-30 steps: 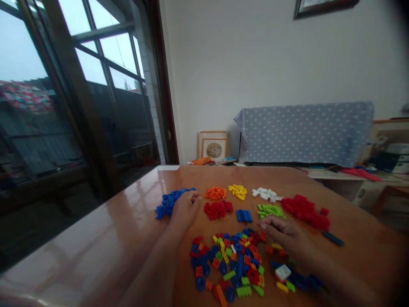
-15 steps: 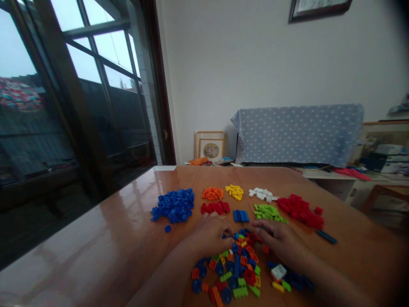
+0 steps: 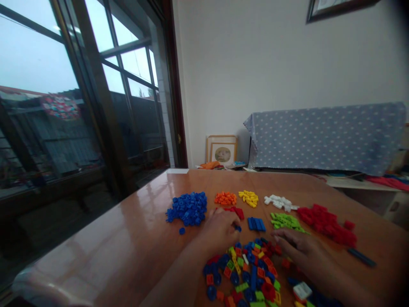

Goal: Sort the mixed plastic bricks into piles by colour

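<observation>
My left hand (image 3: 222, 228) is closed, fingers curled round a small blue piece (image 3: 237, 228) that shows at its fingertips, above the left edge of the mixed brick pile (image 3: 254, 273). At the pile's right edge, my right hand (image 3: 297, 247) has its fingers together near some red bricks (image 3: 271, 248); whether it holds one I cannot make out. Just beyond the hands are a small red heap (image 3: 236, 211), a row of blue bricks (image 3: 256, 224) and light green bricks (image 3: 287, 221).
Farther back lie blue (image 3: 188, 208), orange (image 3: 225, 198), yellow (image 3: 249, 198) and white (image 3: 279, 202) heaps. A large red heap (image 3: 326, 224) is on the right, with a dark strip (image 3: 361, 257). A white brick (image 3: 302, 291) sits near my right forearm.
The view has turned left. My left hand has moved from the top of the mixed pile toward the small red heap, with a blue piece now showing at its fingers.
</observation>
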`<state>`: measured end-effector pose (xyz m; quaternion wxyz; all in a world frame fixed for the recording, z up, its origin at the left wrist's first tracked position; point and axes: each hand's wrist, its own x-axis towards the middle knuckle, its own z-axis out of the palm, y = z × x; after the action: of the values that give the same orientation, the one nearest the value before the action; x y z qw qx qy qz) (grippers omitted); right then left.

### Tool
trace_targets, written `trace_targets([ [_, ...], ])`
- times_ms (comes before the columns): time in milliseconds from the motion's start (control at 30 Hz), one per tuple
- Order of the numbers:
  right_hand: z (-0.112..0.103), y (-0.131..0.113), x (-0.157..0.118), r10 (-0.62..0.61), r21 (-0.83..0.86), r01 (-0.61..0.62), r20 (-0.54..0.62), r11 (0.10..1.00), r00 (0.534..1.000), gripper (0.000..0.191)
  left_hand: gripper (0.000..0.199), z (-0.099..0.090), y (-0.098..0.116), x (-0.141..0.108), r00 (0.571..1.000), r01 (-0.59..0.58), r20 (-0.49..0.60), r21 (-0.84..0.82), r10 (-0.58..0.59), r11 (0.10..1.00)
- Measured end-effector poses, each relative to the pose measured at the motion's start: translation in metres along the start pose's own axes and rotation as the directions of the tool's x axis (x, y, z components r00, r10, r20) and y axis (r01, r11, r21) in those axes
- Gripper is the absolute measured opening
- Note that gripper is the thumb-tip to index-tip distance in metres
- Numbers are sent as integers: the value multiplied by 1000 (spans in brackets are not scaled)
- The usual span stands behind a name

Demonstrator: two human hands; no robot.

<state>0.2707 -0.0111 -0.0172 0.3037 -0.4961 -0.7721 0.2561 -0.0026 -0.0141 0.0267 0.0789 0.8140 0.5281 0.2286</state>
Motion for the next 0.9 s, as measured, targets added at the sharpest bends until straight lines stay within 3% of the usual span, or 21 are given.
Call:
trace_targets([
  [67,0,1,1,14,8,-14,-7,1000,1000,39,22,-10,-14,2,987,93,-135,30,-88,995],
  [133,1,2,2,31,19,-31,-8,999,999,40,22,-22,-33,3,945,228,-254,53,-207,972],
  [233,2,2,3,44,22,-44,-10,999,999,40,21,-39,-64,0,832,465,-354,24,-428,885],
  [333,2,1,2,32,19,-32,-3,999,999,40,20,-48,-90,-4,642,690,-417,-52,-643,722],
  [400,1,1,2,23,22,-23,-1,1000,1000,40,22,-49,-99,-6,578,743,-442,-62,-686,666],
  [433,1,2,2,20,25,-20,-9,999,1000,40,23,-49,-101,-6,570,750,-450,-56,-687,659],
  [567,0,8,4,36,8,-36,-60,999,998,40,26,-44,-94,-4,599,715,-491,-28,-632,699],
  [633,0,10,5,30,-41,-33,-61,999,998,41,25,-41,-86,-1,642,662,-507,-12,-575,750],
  [733,0,9,6,-4,-158,-4,-54,987,999,41,22,-34,-68,5,747,529,-486,21,-454,848],
  [900,6,-2,7,-14,-377,25,33,926,999,40,18,-13,-26,9,925,240,-314,39,-216,970],
])
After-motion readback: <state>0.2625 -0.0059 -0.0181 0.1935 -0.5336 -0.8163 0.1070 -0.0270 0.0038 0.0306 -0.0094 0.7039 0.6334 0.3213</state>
